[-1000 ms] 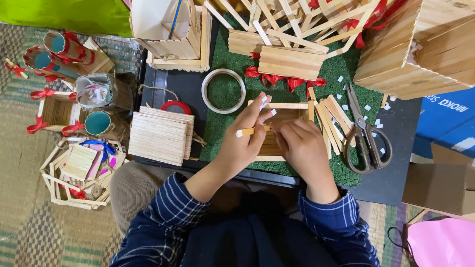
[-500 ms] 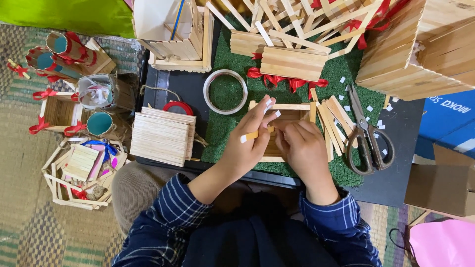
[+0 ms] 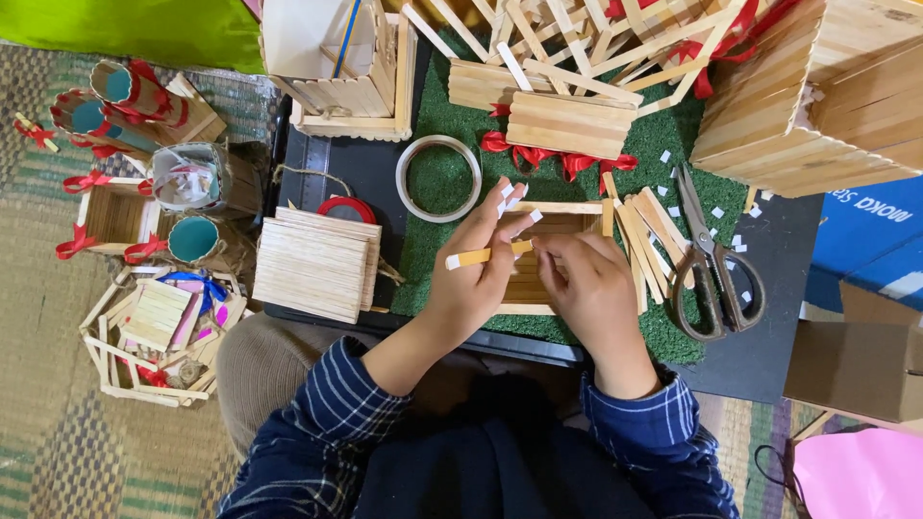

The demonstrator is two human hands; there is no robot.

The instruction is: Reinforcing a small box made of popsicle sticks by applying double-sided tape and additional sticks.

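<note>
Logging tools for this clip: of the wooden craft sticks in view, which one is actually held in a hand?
The single flat wooden stick with white-taped ends, pinched in the left hand; the other loose sticks lie on the green mat.

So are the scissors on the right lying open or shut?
Shut: the scissors lie flat on the green mat with blades together and handles side by side.
</note>
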